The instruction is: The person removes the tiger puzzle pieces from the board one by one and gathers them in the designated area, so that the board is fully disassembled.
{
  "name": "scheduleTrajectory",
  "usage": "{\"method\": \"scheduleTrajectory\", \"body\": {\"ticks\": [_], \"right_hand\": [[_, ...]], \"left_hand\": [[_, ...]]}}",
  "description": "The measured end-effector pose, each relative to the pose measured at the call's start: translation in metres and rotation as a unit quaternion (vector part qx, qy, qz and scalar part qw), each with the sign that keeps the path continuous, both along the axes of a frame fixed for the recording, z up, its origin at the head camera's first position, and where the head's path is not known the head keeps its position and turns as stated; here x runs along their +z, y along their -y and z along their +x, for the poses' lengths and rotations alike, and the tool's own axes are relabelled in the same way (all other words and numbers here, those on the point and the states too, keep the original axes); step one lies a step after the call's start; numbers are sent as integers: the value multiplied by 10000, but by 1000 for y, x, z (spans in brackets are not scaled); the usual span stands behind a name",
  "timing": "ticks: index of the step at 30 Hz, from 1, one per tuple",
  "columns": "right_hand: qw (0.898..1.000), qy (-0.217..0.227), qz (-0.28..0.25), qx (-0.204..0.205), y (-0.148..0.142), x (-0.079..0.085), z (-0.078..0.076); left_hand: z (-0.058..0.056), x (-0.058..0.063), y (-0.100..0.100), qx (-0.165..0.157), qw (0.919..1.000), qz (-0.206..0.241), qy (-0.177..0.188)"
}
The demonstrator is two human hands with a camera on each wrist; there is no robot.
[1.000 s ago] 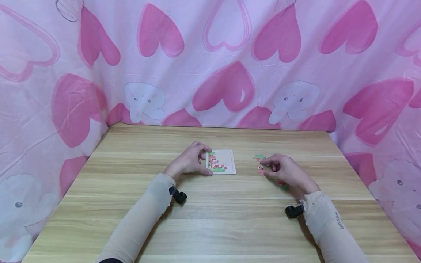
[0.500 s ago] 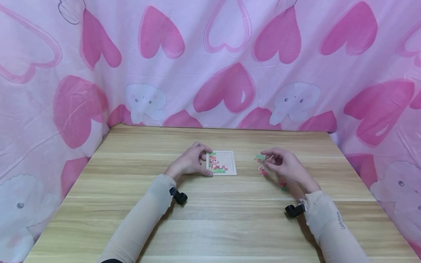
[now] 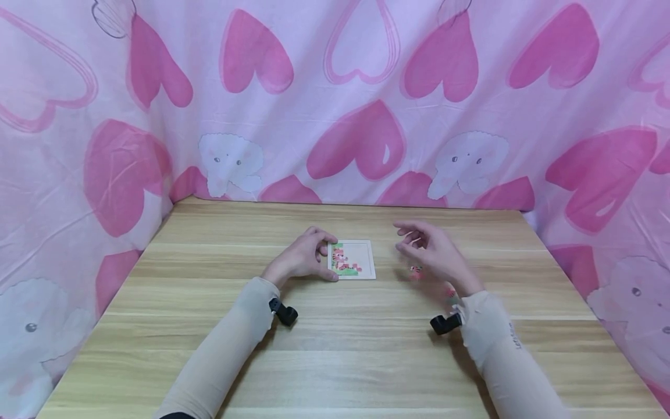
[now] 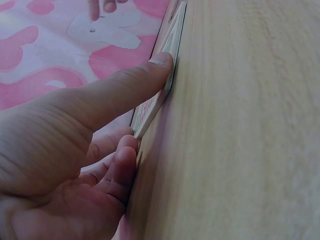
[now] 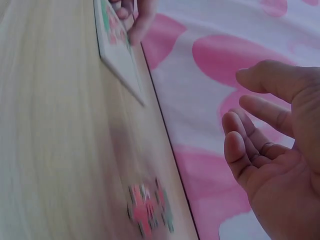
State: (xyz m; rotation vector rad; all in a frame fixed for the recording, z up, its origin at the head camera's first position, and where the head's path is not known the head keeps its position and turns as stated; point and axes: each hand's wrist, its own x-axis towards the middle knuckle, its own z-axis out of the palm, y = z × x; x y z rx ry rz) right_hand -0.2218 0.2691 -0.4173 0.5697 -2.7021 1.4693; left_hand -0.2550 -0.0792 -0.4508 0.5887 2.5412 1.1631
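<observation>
Head view shows the square puzzle tray [image 3: 365, 256] lying flat on your table [image 3: 324, 355], around the middle of its width and nearer the far edge than your sleeves. Joined jigsaw pieces [image 3: 345, 270], pink and green, fill its left side and run along its near edge; the far right corner shows bare pale backing.

Your left hand [image 3: 300, 256] grips the tray by its left edge, thumb at the near left corner, fingers at the far left one. Your right hand [image 3: 431, 250] is raised to the right of the tray, apart from it, fingers loosely bent and holding nothing, as the right wrist view confirms.

Beneath that hand a loose pink piece [image 3: 416, 272] lies on the table, with a green piece [image 5: 165, 206] just beside it. A small red piece [image 3: 451, 292], blurred, sits nearer your right sleeve [image 3: 502, 343]. You wear a black wrist camera [image 3: 284, 312] on each arm. Pink heart-print curtain [image 3: 293, 134] rises behind the table's far edge.
</observation>
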Motion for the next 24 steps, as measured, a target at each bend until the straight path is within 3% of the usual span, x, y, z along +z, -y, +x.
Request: {"method": "scheduleTrajectory", "body": {"ticks": [10, 24], "right_hand": [[9989, 247, -331, 201, 37, -8, -5], [9978, 466, 91, 465, 59, -28, -2]], "left_hand": [[-1, -1, -1, 24, 10000, 18, 62], [0, 2, -1, 35, 10000, -90, 26]]}}
